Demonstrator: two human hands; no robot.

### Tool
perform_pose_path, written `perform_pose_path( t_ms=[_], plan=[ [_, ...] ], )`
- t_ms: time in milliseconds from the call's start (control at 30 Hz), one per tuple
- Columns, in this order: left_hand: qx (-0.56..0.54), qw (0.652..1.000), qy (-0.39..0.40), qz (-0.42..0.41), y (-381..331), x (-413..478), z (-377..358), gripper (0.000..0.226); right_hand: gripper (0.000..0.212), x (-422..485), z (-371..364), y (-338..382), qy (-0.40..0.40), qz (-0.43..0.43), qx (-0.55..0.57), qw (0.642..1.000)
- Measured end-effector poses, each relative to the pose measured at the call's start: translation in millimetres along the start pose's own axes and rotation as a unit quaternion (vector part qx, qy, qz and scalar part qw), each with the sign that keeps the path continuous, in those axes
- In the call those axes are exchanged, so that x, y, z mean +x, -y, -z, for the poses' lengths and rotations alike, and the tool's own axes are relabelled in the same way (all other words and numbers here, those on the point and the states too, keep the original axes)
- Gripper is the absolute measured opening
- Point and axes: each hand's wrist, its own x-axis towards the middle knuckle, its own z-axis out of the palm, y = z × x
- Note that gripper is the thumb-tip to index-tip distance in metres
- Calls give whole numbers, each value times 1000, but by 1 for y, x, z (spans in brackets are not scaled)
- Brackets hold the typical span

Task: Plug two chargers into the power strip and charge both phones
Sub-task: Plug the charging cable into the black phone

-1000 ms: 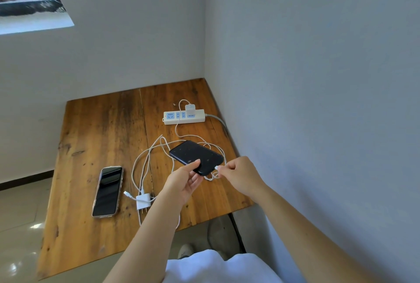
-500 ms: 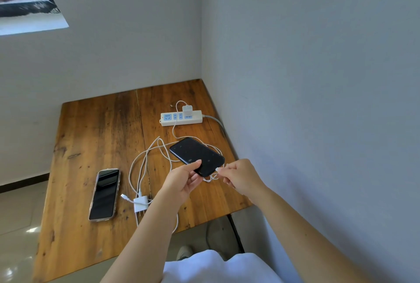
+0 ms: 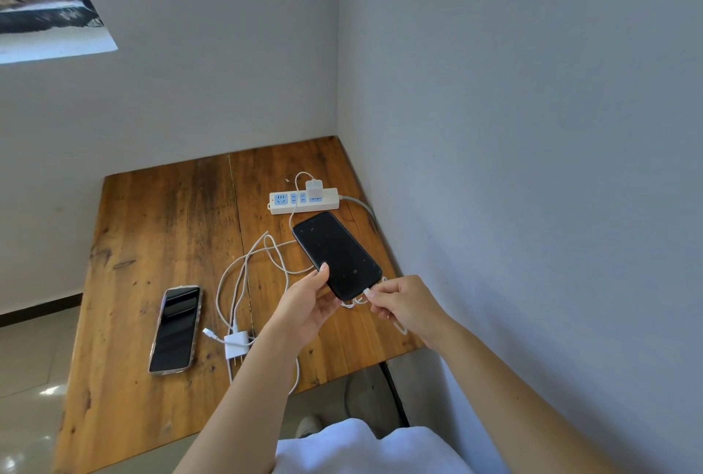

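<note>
My left hand [image 3: 307, 306] holds a black phone [image 3: 336, 255] by its near end, lifted above the wooden table [image 3: 159, 230]. My right hand [image 3: 403, 304] pinches a white cable plug [image 3: 368, 291] right at the phone's bottom edge. That cable runs back to a white charger [image 3: 314, 188] plugged into the white power strip [image 3: 304, 201]. A second white charger [image 3: 236, 345] lies unplugged on the table with its cable looped. A second phone [image 3: 175, 329] lies face up at the left.
The table stands in a corner, with walls behind it and along its right side. The strip's grey cord [image 3: 361, 205] runs off to the right wall. Loose white cable loops [image 3: 258, 264] cover the table's middle. Tiled floor lies to the left.
The black phone has been raised and tilted more toward me. My right hand has brought the cable plug up against the phone's bottom edge.
</note>
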Motion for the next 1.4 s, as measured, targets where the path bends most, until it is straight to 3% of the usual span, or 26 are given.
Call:
perform_pose_path(
  t_ms=[200,1400],
  plan=[
    [0,1000,27,2,-2,-3,1,26,21,-2,2,3,1,-10,20,1000],
    [-9,1000,-1,12,-7,-1,-4,26,19,4,3,2,14,-26,26,999]
  ],
)
